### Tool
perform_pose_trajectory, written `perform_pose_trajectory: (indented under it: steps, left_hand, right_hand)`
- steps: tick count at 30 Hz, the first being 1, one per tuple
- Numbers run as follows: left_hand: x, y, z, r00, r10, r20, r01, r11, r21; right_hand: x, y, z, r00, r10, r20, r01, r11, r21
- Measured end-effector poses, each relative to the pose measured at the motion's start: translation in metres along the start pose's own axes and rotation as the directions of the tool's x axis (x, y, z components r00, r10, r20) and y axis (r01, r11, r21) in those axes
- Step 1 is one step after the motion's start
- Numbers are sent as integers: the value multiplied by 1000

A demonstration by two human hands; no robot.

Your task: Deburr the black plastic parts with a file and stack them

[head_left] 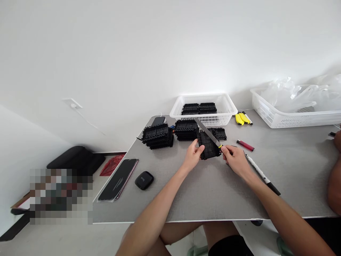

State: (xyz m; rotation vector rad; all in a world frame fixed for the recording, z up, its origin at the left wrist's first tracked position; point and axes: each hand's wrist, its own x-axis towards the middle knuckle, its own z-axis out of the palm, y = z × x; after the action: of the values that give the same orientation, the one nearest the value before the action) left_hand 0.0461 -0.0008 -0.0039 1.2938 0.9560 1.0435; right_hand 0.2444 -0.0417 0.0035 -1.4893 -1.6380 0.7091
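My left hand (193, 155) grips the left edge of a black plastic part (209, 146), flat with a toothed rim, raised and tilted above the table. In my right hand (233, 156) is a flat metal file (209, 132) with a yellow collar near its handle. Its blade slants up and left across the part's upper right corner; I cannot tell whether it touches. Just behind lie more such black parts: a stack (157, 136) at the left, another stack (185, 129) in the middle, and a smaller group (220, 133) partly hidden behind the held part.
A white basket (204, 119) with black parts stands at the back; another basket (282, 119) holds clear plastic bags. Right of me are a red lighter (245, 145), a marker (262, 173) and a yellow-handled tool (241, 118). A phone (118, 179) and black case (144, 180) lie left. Another person's arm (335, 185) rests at far right.
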Motion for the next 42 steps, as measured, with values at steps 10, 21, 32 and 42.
perform_pose_trajectory:
  steps: [10,21,32,42]
  left_hand:
    - [0,1,2,1000,-7,-2,7,1000,2]
    - [0,2,1,1000,-1,-8,1,1000,-30]
    - [-2,6,1,999,1,-34,-2,999,-38]
    - [0,3,0,996,16,-86,-18,999,-31]
  right_hand:
    - [-3,-4,5,998,-43,-41,38,991,-126]
    - [-1,-1,2,994,-75,-78,57,975,-214]
    - [-1,2,4,996,71,59,-79,987,141]
    - [-4,1,6,995,95,43,-101,979,175]
